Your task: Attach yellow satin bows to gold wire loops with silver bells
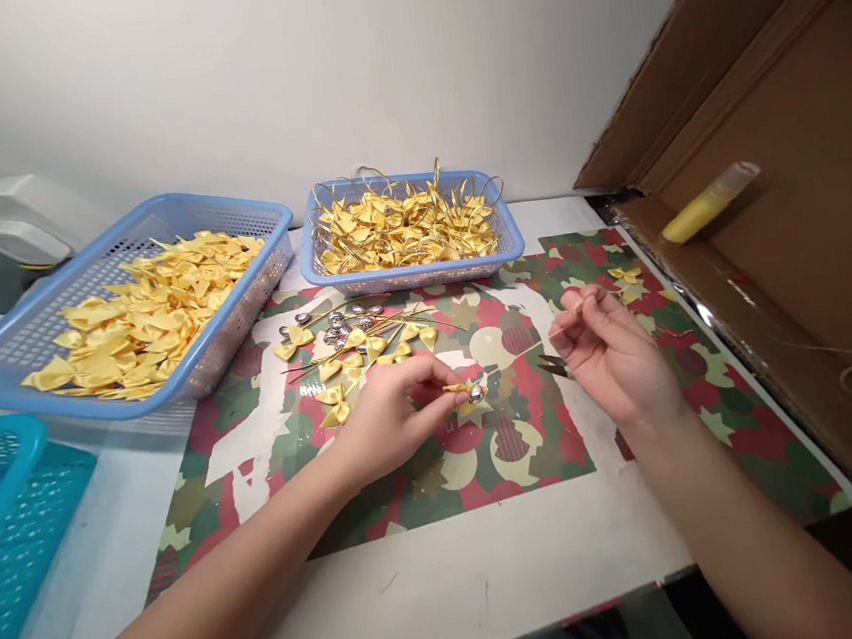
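My left hand [411, 406] is closed in a pinch on a yellow ribbon bow with a silver bell [476, 393], just above the patterned paper. To the right, my right hand [615, 362] is raised, its thumb and forefinger pinching a thin pale thread [568, 326]. Dark pointed blades [553, 365], like those of scissors, stick out by its lower fingers; whether the hand grips them or they lie beneath, I cannot tell. Behind my left hand lie loose yellow bows [336, 405], silver bells [336, 328] and gold cords [396, 319].
A blue basket [241, 362] of yellow bows stands at left. Another blue basket [414, 278], with bows on gold cords, stands by the wall. A teal basket [1, 441] is at near left. Cardboard [795, 324] with a yellow tube [708, 204] borders the right side.
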The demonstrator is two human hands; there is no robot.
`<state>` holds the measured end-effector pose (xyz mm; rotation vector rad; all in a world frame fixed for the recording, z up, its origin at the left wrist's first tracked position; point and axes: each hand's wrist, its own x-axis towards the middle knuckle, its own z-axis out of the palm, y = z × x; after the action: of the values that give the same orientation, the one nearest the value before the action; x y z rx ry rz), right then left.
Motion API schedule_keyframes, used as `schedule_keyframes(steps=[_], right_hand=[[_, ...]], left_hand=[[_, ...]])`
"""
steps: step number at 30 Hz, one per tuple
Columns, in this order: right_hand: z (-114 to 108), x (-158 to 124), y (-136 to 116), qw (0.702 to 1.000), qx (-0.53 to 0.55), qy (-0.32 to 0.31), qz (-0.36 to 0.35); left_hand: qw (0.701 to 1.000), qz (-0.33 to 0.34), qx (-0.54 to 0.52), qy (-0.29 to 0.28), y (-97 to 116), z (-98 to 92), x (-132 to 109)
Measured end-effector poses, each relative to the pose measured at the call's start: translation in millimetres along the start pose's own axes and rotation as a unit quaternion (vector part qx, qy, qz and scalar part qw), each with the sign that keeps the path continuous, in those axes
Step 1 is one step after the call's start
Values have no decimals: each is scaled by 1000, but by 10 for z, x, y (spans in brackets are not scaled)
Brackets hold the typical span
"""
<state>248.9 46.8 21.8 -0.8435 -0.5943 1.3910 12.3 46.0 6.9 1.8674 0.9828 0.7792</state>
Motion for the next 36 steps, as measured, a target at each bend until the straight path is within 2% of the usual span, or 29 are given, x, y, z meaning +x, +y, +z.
schedule_keyframes(steps=[3,9,11,14,17,20,25,30,33,36], right_hand=[[-57,59,-38,999,26,27,-22],[-61,105,-25,998,17,37,-37],[-33,68,23,999,-4,18,-39],[32,-56,136,994,-81,-48,-52],[101,-210,251,970,-206,-101,-78],[138,-315,313,943,-293,-138,-71],[126,-373,314,920,-342,-175,-74],[105,-427,340,896,-392,-192,-86],[112,-424,356,902,-381,-192,-71],[104,-326,302,940,-300,-153,-51]], left_hand=[[990,-81,-111,-38,5,25,8],[958,-131,-243,-72,-7,36,-6],[947,-148,-276,-73,2,37,-14],[932,-171,-313,-63,31,54,-22],[921,-190,-335,-52,68,83,-21],[915,-209,-343,-28,100,104,-15],[907,-234,-349,0,99,110,-6],[882,-252,-397,18,46,110,-4],[883,-250,-398,15,35,110,-9],[902,-243,-355,9,50,104,-34]])
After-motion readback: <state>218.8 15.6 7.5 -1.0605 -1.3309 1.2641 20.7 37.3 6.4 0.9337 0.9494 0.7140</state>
